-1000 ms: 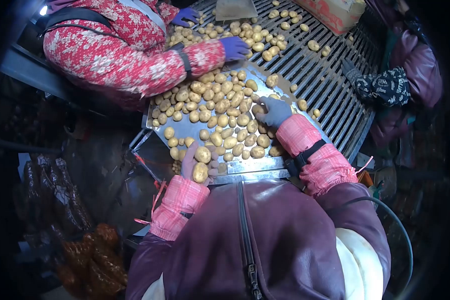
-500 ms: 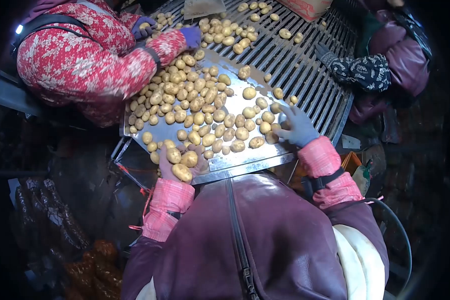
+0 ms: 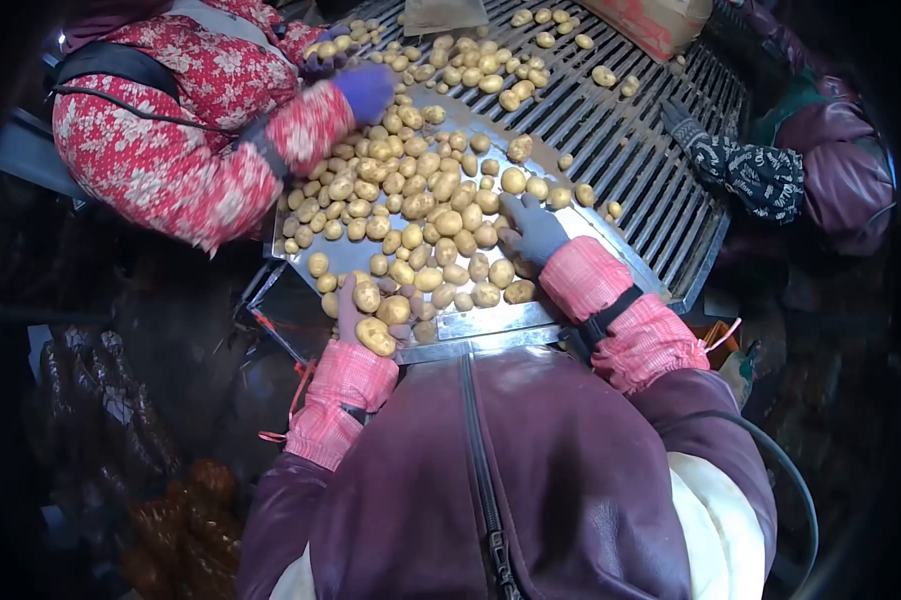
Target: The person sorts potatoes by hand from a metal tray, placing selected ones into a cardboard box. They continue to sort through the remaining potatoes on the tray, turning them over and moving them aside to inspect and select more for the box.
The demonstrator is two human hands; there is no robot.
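Observation:
Many potatoes lie spread over a metal tray in front of me. At its near left edge, my left hand, in a mauve glove, is cupped around a few potatoes; its fingers are partly hidden beneath them. My right hand, in a grey glove, lies against the right side of the spread with its fingers extended, touching potatoes there. Its thumb side faces the pile.
Beyond the tray is a slatted metal rack with scattered potatoes and a paper sack. A co-worker's purple-gloved hand is over the potatoes at left. Another person's grey-gloved hand rests at the rack's right side.
My right hand has moved left across the tray, and potatoes near it are packed closer to the pile. My left hand still cups potatoes. The co-worker's purple glove has lifted and blurred.

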